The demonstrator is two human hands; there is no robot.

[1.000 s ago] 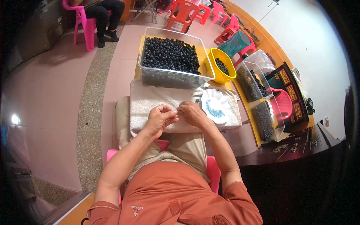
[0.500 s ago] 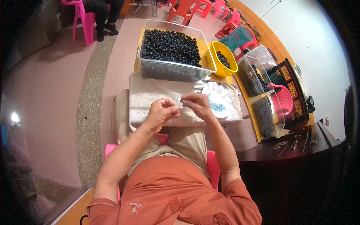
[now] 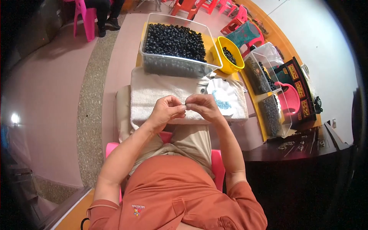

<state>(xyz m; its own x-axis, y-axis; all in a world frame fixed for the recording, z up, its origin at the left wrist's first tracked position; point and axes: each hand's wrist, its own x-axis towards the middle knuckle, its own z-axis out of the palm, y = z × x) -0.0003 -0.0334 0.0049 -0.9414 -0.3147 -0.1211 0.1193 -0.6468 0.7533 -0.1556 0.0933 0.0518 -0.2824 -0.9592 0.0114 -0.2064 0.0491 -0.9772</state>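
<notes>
Cream terry towel (image 3: pixel 153 86) lies beneath left hand (image 3: pixel 165 111) and right hand (image 3: pixel 206 106), fingertips pinched, contents unclear; right-wrist bump could tip adjacent white fluted dish (image 3: pixel 219 85), spilling blue grains (image 3: pixel 221 102).

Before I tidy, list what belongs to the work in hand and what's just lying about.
Likely in the work: white towel, white dish of blue bits, clear bin of dark pieces, yellow tub.
Apparently just about: teal item, red chair.

Bright light whitens the wall (image 3: pixel 326 61) and almost washes out the plate (image 3: pixel 232 90). A glare spot gleams far left on the floor (image 3: pixel 50 126); lower right sinks into black. Fisheye bends edges; detail between the fingers (image 3: pixel 177 110) is unclear.
</notes>
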